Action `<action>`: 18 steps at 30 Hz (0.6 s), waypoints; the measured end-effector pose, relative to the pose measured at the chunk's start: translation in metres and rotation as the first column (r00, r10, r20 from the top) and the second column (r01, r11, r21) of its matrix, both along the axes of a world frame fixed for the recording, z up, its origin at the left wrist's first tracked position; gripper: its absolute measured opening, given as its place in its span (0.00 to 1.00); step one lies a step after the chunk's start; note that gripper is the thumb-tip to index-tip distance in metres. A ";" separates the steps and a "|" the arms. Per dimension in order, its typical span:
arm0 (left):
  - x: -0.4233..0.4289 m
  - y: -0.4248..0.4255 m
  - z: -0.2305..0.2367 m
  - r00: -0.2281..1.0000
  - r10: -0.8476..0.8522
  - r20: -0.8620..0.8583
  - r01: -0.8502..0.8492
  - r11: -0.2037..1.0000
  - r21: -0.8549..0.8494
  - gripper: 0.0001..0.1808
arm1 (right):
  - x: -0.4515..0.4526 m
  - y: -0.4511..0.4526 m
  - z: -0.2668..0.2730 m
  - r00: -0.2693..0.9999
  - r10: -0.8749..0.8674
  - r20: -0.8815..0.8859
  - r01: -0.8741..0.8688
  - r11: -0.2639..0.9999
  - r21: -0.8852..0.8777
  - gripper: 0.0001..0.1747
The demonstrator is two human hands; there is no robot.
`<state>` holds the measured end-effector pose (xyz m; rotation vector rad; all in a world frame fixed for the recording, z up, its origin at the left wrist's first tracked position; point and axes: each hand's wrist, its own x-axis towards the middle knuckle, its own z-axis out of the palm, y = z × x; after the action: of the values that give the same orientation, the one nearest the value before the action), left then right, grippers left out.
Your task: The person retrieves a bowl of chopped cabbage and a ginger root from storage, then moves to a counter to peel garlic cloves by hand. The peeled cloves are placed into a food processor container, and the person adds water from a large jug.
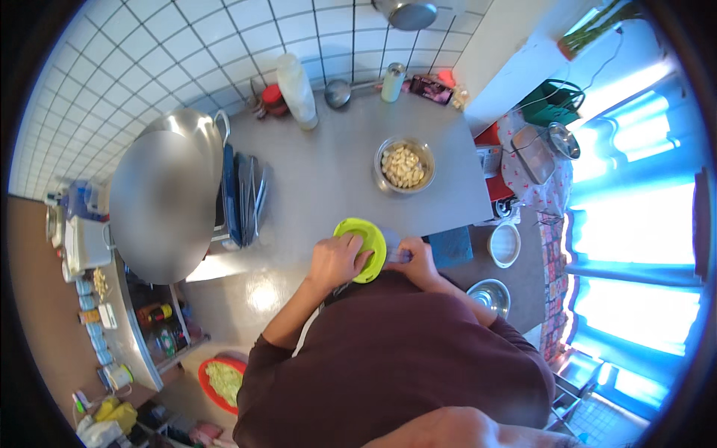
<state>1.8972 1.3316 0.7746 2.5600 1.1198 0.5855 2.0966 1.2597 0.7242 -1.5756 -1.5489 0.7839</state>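
Close to my body, at the near edge of the counter, my left hand (335,260) grips a lime-green round plastic piece (377,246), perhaps a lid or shallow bowl. Its fingers and thumb curl over the inner face. Just right of it, my right hand (419,264) is closed around a translucent plastic part (399,255). That part is blurred, and I cannot tell whether it joins the green piece. Beyond my hands, a steel bowl (382,180) holds pale peeled cloves (403,166) that look like garlic.
A rack of dark trays (244,196) and a large steel pan (193,126) stand left on the steel counter (330,168). Along the tiled wall are a white bottle (297,92), a ladle (338,94), a can (394,83) and a phone (431,91). A red basin (203,386) sits lower left.
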 end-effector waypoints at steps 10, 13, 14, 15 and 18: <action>0.031 -0.003 0.000 0.996 0.059 0.070 -0.064 0.996 0.059 0.16 | 0.026 0.001 -0.004 0.999 0.016 -0.037 -0.012 0.994 0.113 0.21; 0.039 0.001 0.003 0.997 0.068 0.037 -0.072 0.988 0.140 0.17 | 0.033 0.004 -0.002 0.999 0.042 -0.030 -0.037 0.991 0.131 0.21; 0.038 0.004 0.004 1.000 0.020 0.012 -0.022 0.987 0.159 0.17 | 0.035 0.003 0.000 0.997 0.070 -0.019 -0.067 0.987 0.146 0.21; 0.037 0.008 0.004 1.000 -0.025 -0.017 0.027 0.984 0.177 0.17 | 0.038 0.003 0.001 0.995 0.098 0.003 -0.097 0.982 0.161 0.21; 0.033 0.012 0.003 0.991 -0.127 -0.046 0.133 0.977 0.166 0.17 | 0.041 -0.002 0.004 0.994 0.112 0.003 -0.111 0.981 0.161 0.22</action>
<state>1.9306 1.3433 0.7776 2.7729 0.9409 0.6297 2.1371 1.2581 0.7285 -1.3788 -1.6643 0.7044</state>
